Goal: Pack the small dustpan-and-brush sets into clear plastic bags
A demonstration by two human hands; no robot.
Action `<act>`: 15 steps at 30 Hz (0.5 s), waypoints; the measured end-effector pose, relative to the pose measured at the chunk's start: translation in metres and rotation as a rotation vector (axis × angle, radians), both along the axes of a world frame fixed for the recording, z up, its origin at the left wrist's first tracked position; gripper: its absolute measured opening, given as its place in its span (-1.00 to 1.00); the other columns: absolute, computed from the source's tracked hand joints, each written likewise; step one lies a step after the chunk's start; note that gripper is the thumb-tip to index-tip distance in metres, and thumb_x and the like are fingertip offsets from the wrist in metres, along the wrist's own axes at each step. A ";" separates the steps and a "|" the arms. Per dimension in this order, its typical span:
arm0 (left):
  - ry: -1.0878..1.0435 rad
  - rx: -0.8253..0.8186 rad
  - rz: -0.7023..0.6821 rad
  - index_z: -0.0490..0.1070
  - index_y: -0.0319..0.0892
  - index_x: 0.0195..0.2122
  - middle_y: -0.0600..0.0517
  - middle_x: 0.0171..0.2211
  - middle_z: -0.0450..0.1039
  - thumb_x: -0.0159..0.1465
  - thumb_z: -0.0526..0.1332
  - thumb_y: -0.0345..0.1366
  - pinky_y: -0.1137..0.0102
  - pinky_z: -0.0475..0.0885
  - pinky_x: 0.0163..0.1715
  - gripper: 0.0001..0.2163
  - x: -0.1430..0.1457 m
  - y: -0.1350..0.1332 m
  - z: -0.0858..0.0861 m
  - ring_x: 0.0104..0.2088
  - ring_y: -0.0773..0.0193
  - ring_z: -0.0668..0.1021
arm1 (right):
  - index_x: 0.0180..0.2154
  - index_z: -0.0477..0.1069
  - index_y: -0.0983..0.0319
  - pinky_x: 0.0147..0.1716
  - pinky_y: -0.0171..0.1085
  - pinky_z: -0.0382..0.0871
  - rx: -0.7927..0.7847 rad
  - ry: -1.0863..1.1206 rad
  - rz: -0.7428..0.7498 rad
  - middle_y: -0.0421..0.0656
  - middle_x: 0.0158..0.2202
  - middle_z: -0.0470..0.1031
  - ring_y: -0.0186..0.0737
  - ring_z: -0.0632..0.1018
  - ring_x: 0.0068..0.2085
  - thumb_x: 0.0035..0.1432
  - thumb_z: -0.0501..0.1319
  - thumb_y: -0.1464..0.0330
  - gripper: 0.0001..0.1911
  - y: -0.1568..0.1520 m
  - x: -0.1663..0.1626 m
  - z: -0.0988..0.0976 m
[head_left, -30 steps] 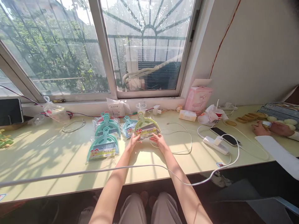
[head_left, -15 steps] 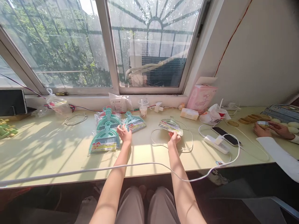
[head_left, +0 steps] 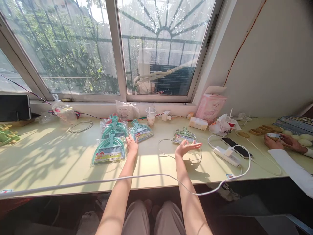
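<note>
My left hand (head_left: 132, 145) rests on the table, its fingertips at the right edge of the front packaged dustpan-and-brush set (head_left: 109, 150). Its fingers look loosely apart, with nothing visibly held. Behind that set, more green sets (head_left: 114, 129) overlap in clear wrappers, a red one among them. Another wrapped set (head_left: 141, 132) lies just beyond my left fingertips. To the right, my right hand (head_left: 186, 148) is open, fingers stretched sideways, in front of a separate wrapped dustpan set (head_left: 185, 135). The hand partly covers that set's lower edge; whether they touch, I cannot tell.
A white cable (head_left: 156, 175) crosses above my forearms. Right of my hand lie a power strip (head_left: 227, 156) and a phone (head_left: 236, 147). A plastic cup (head_left: 151, 117) and a pink box (head_left: 210, 106) stand near the window. At far right, another person's hands (head_left: 278, 141) hold a small object.
My right hand has let go of the dustpan set and opened, its fingers swinging to the right. That set now lies farther right. My left hand has stayed nearly in place.
</note>
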State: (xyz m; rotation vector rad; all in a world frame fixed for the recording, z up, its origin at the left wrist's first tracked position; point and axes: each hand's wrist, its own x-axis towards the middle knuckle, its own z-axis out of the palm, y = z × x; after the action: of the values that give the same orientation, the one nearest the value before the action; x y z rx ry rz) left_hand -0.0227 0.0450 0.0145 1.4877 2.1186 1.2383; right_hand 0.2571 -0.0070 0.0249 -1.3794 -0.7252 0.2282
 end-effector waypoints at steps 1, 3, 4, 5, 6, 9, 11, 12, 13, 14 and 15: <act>-0.032 0.003 0.001 0.31 -0.27 0.33 -0.44 0.24 0.40 0.40 0.30 -0.35 -0.07 0.46 0.26 -0.52 -0.001 0.000 0.001 0.24 -0.27 0.58 | 0.51 0.01 0.32 0.38 0.16 0.35 0.034 -0.032 -0.045 0.38 0.55 -0.07 0.21 0.23 0.55 0.35 0.07 0.35 -0.25 0.003 -0.005 -0.001; -0.098 -0.008 0.018 0.29 -0.25 0.33 -0.40 0.18 0.47 0.33 0.35 -0.39 -0.04 0.46 0.27 -0.45 -0.004 0.002 0.003 0.25 -0.25 0.58 | 0.50 0.08 0.24 0.33 0.15 0.40 0.108 -0.121 0.008 0.30 0.53 0.03 0.16 0.41 0.42 0.33 0.04 0.39 -0.27 0.010 -0.017 -0.008; -0.134 -0.040 0.018 0.31 -0.23 0.31 -0.35 0.12 0.53 0.30 0.38 -0.41 -0.02 0.45 0.28 -0.44 -0.006 0.004 0.003 0.25 -0.22 0.58 | 0.46 0.16 0.19 0.27 0.12 0.46 0.124 -0.182 0.105 0.24 0.48 0.16 0.11 0.49 0.32 0.32 0.05 0.40 -0.31 0.013 -0.023 -0.013; -0.166 -0.085 0.008 0.33 -0.21 0.27 -0.29 0.05 0.57 0.27 0.40 -0.42 0.00 0.45 0.28 -0.46 -0.009 0.005 0.004 0.24 -0.20 0.60 | 0.41 0.24 0.15 0.20 0.07 0.51 0.117 -0.250 0.218 0.17 0.41 0.29 0.06 0.54 0.23 0.31 0.05 0.41 -0.35 0.017 -0.028 -0.019; -0.192 -0.132 -0.007 0.35 -0.19 0.23 -0.24 -0.02 0.60 0.26 0.40 -0.42 0.01 0.45 0.28 -0.49 -0.012 0.006 0.004 0.22 -0.19 0.61 | 0.36 0.31 0.13 0.14 0.02 0.54 0.088 -0.325 0.309 0.12 0.33 0.39 0.02 0.56 0.18 0.30 0.05 0.43 -0.39 0.019 -0.033 -0.024; -0.196 -0.187 -0.037 0.38 -0.17 0.14 -0.21 -0.05 0.60 0.27 0.38 -0.42 0.05 0.46 0.25 -0.58 -0.018 0.008 0.004 0.18 -0.17 0.63 | 0.24 0.44 0.15 0.10 -0.04 0.57 -0.046 -0.608 0.455 0.04 0.19 0.54 0.00 0.58 0.15 0.22 0.06 0.55 -0.40 0.023 -0.044 -0.037; -0.133 -0.144 -0.031 0.39 -0.17 0.10 -0.26 0.04 0.55 0.24 0.35 -0.46 0.05 0.45 0.27 -0.60 -0.017 0.006 0.003 0.23 -0.17 0.59 | 0.20 0.49 0.16 0.15 -0.03 0.56 -0.102 -0.779 0.525 0.04 0.19 0.56 0.00 0.58 0.18 0.19 0.07 0.61 -0.39 0.024 -0.049 -0.040; -0.096 -0.114 -0.030 0.39 -0.18 0.07 -0.28 0.09 0.51 0.21 0.34 -0.49 0.04 0.43 0.29 -0.60 -0.015 0.004 0.003 0.26 -0.18 0.56 | 0.19 0.51 0.16 0.18 -0.03 0.55 -0.119 -0.842 0.552 0.04 0.19 0.57 0.00 0.58 0.19 0.20 0.07 0.63 -0.40 0.024 -0.051 -0.040; -0.065 -0.080 -0.031 0.39 -0.19 0.05 -0.30 0.12 0.48 0.18 0.33 -0.50 0.03 0.41 0.32 -0.61 -0.012 0.002 0.003 0.30 -0.19 0.53 | 0.18 0.53 0.16 0.21 -0.03 0.54 -0.133 -0.888 0.571 0.03 0.20 0.57 0.00 0.58 0.20 0.21 0.06 0.64 -0.40 0.024 -0.051 -0.040; -0.045 -0.047 -0.031 0.39 -0.19 0.03 -0.31 0.14 0.45 0.16 0.33 -0.51 0.00 0.38 0.35 -0.61 -0.009 0.001 0.004 0.33 -0.21 0.49 | 0.17 0.54 0.16 0.23 -0.03 0.53 -0.143 -0.919 0.582 0.02 0.21 0.57 -0.01 0.58 0.21 0.23 0.06 0.64 -0.41 0.023 -0.052 -0.039; -0.040 -0.015 -0.035 0.39 -0.18 0.01 -0.31 0.16 0.42 0.15 0.33 -0.51 -0.04 0.36 0.37 -0.61 -0.005 -0.001 0.005 0.35 -0.23 0.46 | 0.16 0.55 0.15 0.24 -0.03 0.53 -0.152 -0.939 0.584 0.02 0.21 0.58 -0.01 0.58 0.21 0.23 0.06 0.65 -0.42 0.023 -0.052 -0.037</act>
State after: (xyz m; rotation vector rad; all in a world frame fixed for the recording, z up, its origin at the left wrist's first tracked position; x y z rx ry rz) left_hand -0.0277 0.0442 0.0191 1.4750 2.0637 1.2271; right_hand 0.2050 0.0156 -0.0125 -1.3602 -1.9294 0.0758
